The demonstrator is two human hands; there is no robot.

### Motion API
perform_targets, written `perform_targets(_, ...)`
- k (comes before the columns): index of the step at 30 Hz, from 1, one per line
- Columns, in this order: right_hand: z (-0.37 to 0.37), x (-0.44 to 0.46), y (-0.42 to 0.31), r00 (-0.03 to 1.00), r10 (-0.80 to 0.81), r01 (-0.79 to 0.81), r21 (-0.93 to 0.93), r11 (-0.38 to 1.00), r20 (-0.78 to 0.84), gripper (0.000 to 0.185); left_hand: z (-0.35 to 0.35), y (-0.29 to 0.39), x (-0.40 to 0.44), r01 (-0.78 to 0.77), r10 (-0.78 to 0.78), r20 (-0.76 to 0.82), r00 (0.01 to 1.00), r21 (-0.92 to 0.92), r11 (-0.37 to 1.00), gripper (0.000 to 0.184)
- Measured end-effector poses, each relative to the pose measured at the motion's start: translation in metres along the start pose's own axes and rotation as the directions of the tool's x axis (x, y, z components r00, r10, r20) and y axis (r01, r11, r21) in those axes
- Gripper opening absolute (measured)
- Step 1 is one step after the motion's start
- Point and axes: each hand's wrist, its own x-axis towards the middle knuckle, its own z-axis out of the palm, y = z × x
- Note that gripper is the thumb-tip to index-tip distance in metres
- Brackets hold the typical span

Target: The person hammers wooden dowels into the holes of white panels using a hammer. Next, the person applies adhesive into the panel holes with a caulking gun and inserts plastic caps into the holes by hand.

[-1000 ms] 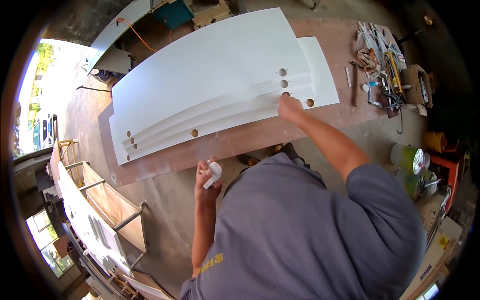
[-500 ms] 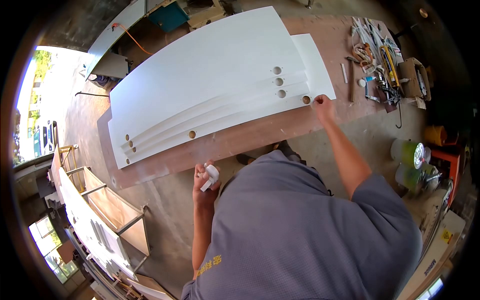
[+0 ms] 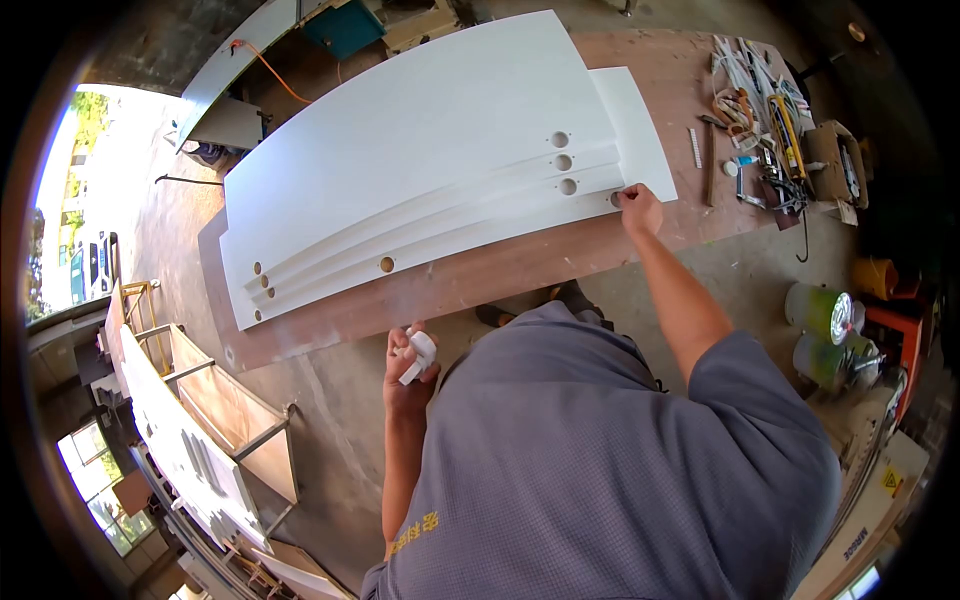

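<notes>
A large white panel [image 3: 430,130] with curved grooves and several round holes lies on the brown table [image 3: 480,280]. My right hand [image 3: 641,209] is at the panel's lower right corner, its fingers pinched together at the edge of a round hole [image 3: 615,199] that they partly cover. Whatever is between those fingertips is too small to make out. Below the table's near edge, my left hand [image 3: 411,368] is wrapped round a white roll [image 3: 423,347], apart from the panel.
Hand tools, among them a hammer [image 3: 711,160], lie on the table's right end beside a cardboard box [image 3: 836,165]. A metal-framed rack [image 3: 240,420] stands at the lower left. Green-and-silver equipment [image 3: 820,313] is at the right.
My right hand has moved right from the third hole of the column to the corner hole, most recently shifting slightly left over it. My left hand still holds the white roll.
</notes>
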Motion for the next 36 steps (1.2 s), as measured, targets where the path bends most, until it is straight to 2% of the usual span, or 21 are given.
perform_targets(3, 0.003, -0.006, -0.004, 0.999, 0.044, -0.043, -0.054, 0.998, 0.018, 0.020, 0.001, -0.001, 0.001, 0.007, -0.007, -0.006, 1.000, -0.010, 1.000, 0.022)
perform_targets(5, -0.001, -0.023, -0.004, 0.958, -0.281, 0.258, -0.245, 0.934, -0.061, 0.035, 0.002, 0.000, 0.002, 0.007, -0.007, -0.016, 1.000, 0.003, 1.000, 0.022)
perform_targets(6, -0.005, -0.034, -0.002, 0.958, -0.281, 0.258, -0.245, 0.935, -0.064, 0.035, 0.000, 0.001, 0.003, 0.007, -0.007, -0.013, 1.000, 0.004, 1.000, 0.022)
perform_targets(8, -0.016, -0.055, 0.003, 0.804, -0.576, 0.590, -0.315, 0.743, 0.148, 0.052, -0.004, 0.001, 0.004, -0.017, 0.017, 0.009, 1.000, -0.023, 1.000, 0.022)
perform_targets(15, -0.006, -0.045, 0.009, 0.789, -0.559, 0.612, -0.245, 0.752, 0.255, 0.061, 0.000, 0.000, 0.008, 0.001, -0.001, -0.033, 0.999, 0.002, 1.000, 0.022)
perform_targets(17, 0.004, -0.038, 0.024, 0.726, -0.599, 0.687, -0.313, 0.656, 0.336, 0.061, 0.006, 0.000, 0.008, -0.002, 0.002, -0.076, 0.997, -0.002, 1.000, 0.021)
perform_targets(18, -0.001, -0.033, 0.016, 0.731, -0.596, 0.682, -0.315, 0.660, 0.333, 0.061, 0.007, 0.000, 0.011, 0.003, -0.003, -0.073, 0.997, 0.000, 1.000, 0.021)
perform_targets(20, -0.031, -0.026, -0.026, 0.703, -0.286, 0.623, -0.370, 0.689, 0.651, 0.062, 0.010, 0.000, 0.019, -0.015, 0.016, -0.053, 0.998, 0.012, 1.000, 0.021)
perform_targets(22, -0.052, -0.060, -0.079, 0.654, -0.411, 0.697, -0.296, 0.653, 0.635, 0.059, 0.017, 0.000, 0.035, -0.049, 0.052, -0.045, 0.998, 0.071, 0.996, 0.020)
perform_targets(23, -0.054, -0.083, -0.101, 0.618, -0.362, 0.480, 0.029, 0.877, 0.697, 0.057, 0.021, 0.000, 0.041, -0.078, 0.085, -0.054, 0.995, 0.132, 0.988, 0.020)
perform_targets(24, -0.050, -0.106, -0.122, 0.542, -0.344, 0.141, 0.321, 0.937, 0.767, 0.056, 0.033, -0.001, 0.049, -0.100, 0.120, -0.080, 0.990, 0.216, 0.971, 0.020)
perform_targets(25, -0.040, -0.124, -0.143, 0.369, -0.290, -0.369, 0.426, 0.826, 0.883, 0.057, 0.048, -0.001, 0.062, -0.128, 0.167, -0.105, 0.980, 0.307, 0.943, 0.021)
perform_targets(26, -0.027, -0.138, -0.164, 0.143, -0.322, -0.791, 0.303, 0.531, 0.936, 0.058, 0.064, -0.003, 0.072, -0.138, 0.230, -0.151, 0.962, 0.458, 0.878, 0.018)
perform_targets(27, -0.018, -0.150, -0.183, 0.106, -0.344, -0.786, 0.291, 0.546, 0.933, 0.058, 0.075, -0.007, 0.084, -0.127, 0.292, -0.191, 0.937, 0.595, 0.794, 0.014)
perform_targets(29, -0.005, -0.169, -0.210, -0.051, -0.534, -0.959, 0.108, 0.262, 0.844, 0.053, 0.068, -0.014, 0.113, -0.235, 0.496, 0.132, 0.858, 0.960, 0.150, 0.019)
perform_targets(30, 0.005, -0.174, -0.218, -0.067, -0.542, -0.957, 0.099, 0.272, 0.838, 0.053, 0.087, -0.014, 0.119, -0.274, 0.571, 0.257, 0.779, 0.960, -0.059, 0.020)
perform_targets(32, 0.032, -0.180, -0.232, 0.090, -0.451, -0.959, 0.200, 0.202, 0.888, 0.045, 0.088, -0.005, 0.125, -0.261, 0.498, 0.314, 0.808, 0.949, -0.174, 0.022)
perform_targets(33, 0.038, -0.180, -0.237, 0.095, -0.494, -0.959, 0.214, 0.188, 0.864, 0.040, 0.088, 0.006, 0.124, -0.262, 0.508, 0.318, 0.800, 0.948, -0.180, 0.022)
perform_targets(34, 0.044, -0.177, -0.243, 0.089, -0.503, -0.956, 0.215, 0.199, 0.860, 0.040, 0.086, 0.018, 0.124, -0.234, 0.461, 0.355, 0.813, 0.925, -0.299, 0.021)
perform_targets(35, 0.052, -0.175, -0.249, 0.071, -0.477, -0.934, 0.227, 0.277, 0.876, 0.040, 0.081, 0.030, 0.123, -0.204, 0.409, 0.381, 0.829, 0.888, -0.412, 0.021)
perform_targets(36, 0.059, -0.177, -0.256, 0.055, -0.447, -0.906, 0.233, 0.353, 0.893, 0.041, 0.069, 0.042, 0.124, -0.200, 0.419, 0.380, 0.825, 0.888, -0.413, 0.021)
